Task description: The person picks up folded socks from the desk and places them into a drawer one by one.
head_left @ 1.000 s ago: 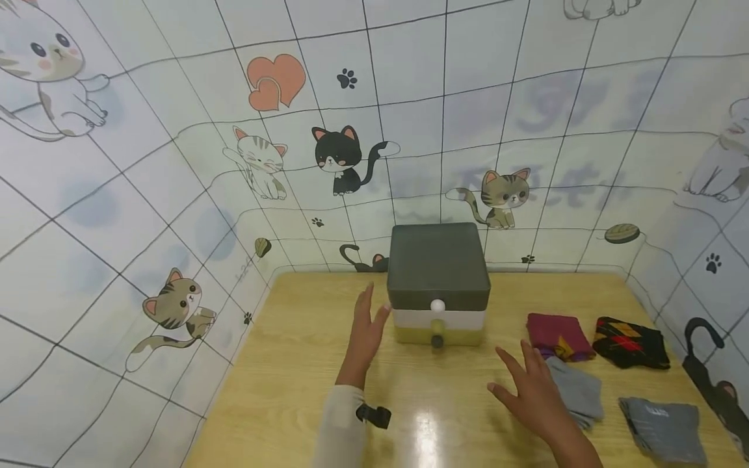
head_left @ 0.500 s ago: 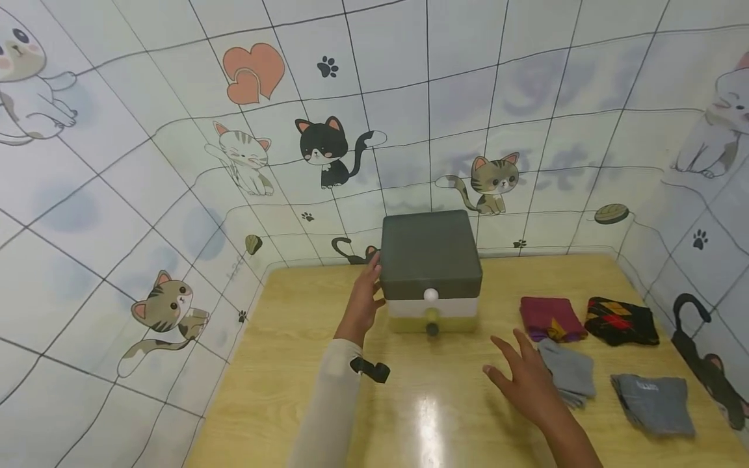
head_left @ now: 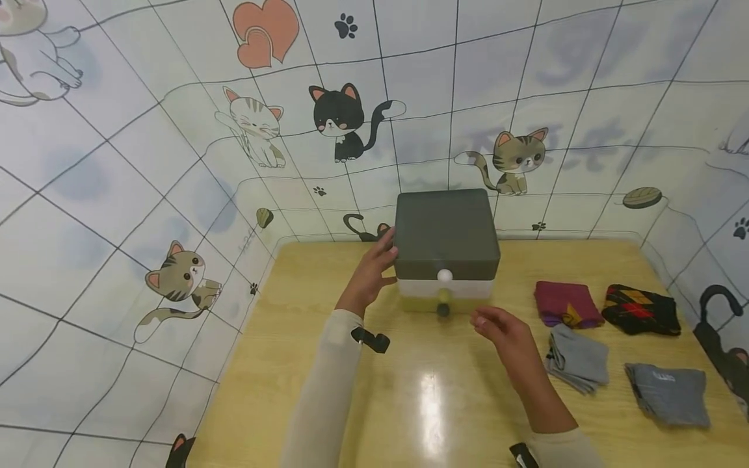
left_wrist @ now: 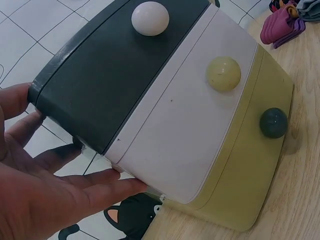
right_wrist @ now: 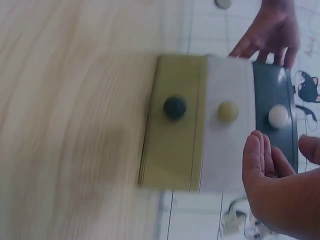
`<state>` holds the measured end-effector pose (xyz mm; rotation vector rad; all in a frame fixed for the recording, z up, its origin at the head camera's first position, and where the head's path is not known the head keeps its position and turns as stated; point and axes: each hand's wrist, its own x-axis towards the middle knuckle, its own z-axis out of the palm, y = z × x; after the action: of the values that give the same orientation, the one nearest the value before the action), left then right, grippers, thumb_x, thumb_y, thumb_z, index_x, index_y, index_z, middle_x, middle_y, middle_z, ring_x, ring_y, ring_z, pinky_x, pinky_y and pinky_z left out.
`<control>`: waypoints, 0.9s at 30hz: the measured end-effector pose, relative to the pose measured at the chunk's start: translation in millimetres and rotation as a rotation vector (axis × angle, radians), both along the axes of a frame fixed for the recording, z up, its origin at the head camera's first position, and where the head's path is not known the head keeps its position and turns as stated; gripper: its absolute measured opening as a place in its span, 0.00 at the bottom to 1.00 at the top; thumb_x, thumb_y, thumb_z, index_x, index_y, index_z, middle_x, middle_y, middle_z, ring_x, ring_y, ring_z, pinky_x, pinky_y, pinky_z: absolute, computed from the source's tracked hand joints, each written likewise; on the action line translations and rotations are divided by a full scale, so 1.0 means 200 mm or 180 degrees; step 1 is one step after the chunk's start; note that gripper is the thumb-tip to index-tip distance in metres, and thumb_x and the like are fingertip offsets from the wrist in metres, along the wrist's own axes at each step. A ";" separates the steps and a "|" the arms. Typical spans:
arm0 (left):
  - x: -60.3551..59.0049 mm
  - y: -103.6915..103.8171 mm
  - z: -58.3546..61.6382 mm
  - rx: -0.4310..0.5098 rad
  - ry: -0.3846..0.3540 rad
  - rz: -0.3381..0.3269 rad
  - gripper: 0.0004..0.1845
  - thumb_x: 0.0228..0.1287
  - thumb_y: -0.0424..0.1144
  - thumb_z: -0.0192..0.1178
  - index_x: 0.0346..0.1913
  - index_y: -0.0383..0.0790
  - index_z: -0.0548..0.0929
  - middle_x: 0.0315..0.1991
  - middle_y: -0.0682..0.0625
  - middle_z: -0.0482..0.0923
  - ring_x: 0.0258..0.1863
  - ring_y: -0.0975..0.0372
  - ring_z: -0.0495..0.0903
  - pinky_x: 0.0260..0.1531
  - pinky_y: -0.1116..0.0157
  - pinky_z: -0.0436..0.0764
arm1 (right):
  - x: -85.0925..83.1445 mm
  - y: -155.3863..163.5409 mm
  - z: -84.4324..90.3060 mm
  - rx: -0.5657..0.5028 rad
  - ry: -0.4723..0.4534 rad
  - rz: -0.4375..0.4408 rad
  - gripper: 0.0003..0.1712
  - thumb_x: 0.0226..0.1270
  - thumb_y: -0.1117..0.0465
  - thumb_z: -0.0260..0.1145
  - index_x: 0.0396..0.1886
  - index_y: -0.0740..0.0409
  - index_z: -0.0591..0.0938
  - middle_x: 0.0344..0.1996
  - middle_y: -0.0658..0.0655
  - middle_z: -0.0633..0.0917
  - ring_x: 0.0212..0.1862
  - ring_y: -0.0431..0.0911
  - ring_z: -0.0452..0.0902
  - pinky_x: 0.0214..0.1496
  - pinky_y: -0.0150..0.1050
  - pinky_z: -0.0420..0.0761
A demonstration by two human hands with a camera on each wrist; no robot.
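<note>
1. Head view. A three-tier drawer box (head_left: 447,227) stands at the back of the table (head_left: 257,377), near the wall (head_left: 427,84). The left hand (head_left: 370,273) lies with fingers spread at the box's left side. The right hand (head_left: 508,335), fingers bent, hangs before the lower right corner. Farther right lie a maroon cloth (head_left: 566,302), a black patterned cloth (head_left: 640,311), a light grey cloth (head_left: 578,357) and a dark grey cloth (head_left: 667,393), all folded.

2. Left wrist view. The left fingers fan along the side, by the top and middle drawers. This hand probably serves as a brace: pressure should be even, with fingertips clear of the front seams. The white knob (left_wrist: 150,18), yellow knob (left_wrist: 223,74) and dark knob (left_wrist: 273,123) mark the three tiers.

3. Right wrist view. The right fingers lie side by side, thumb apart, pinching nothing; contact with the box cannot be told. Any pull is best made with one knob gripped squarely and drawn straight, lest the box twist or slide.
</note>
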<state>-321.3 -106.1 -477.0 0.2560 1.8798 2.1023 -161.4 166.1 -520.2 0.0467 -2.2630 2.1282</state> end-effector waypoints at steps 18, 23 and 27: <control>0.01 -0.02 -0.01 -0.0023 -0.0027 0.0047 0.31 0.82 0.46 0.56 0.82 0.65 0.62 0.84 0.48 0.53 0.80 0.42 0.57 0.68 0.29 0.63 | -0.26 -0.30 0.13 -0.2834 -0.0852 0.0013 0.14 0.85 0.65 0.55 0.62 0.66 0.75 0.49 0.58 0.90 0.57 0.49 0.86 0.65 0.41 0.78; 0.03 -0.01 -0.01 0.0032 -0.0056 0.0011 0.31 0.83 0.45 0.55 0.83 0.66 0.61 0.84 0.49 0.50 0.81 0.43 0.54 0.69 0.29 0.61 | -0.31 -0.31 0.15 -0.3269 -0.1122 -0.0158 0.10 0.85 0.64 0.54 0.55 0.64 0.77 0.44 0.59 0.89 0.55 0.47 0.87 0.67 0.40 0.76; 0.03 0.00 0.00 -0.0026 -0.0023 -0.0006 0.31 0.84 0.47 0.53 0.82 0.69 0.61 0.84 0.49 0.50 0.81 0.43 0.54 0.69 0.30 0.61 | -0.34 -0.29 0.15 -0.3520 -0.1351 -0.0229 0.07 0.83 0.65 0.56 0.50 0.62 0.80 0.42 0.60 0.89 0.52 0.47 0.88 0.65 0.38 0.78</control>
<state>-315.4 -105.4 -477.5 0.2481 1.8829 2.0912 -229.6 107.5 -490.1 -0.5316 -0.8429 3.1903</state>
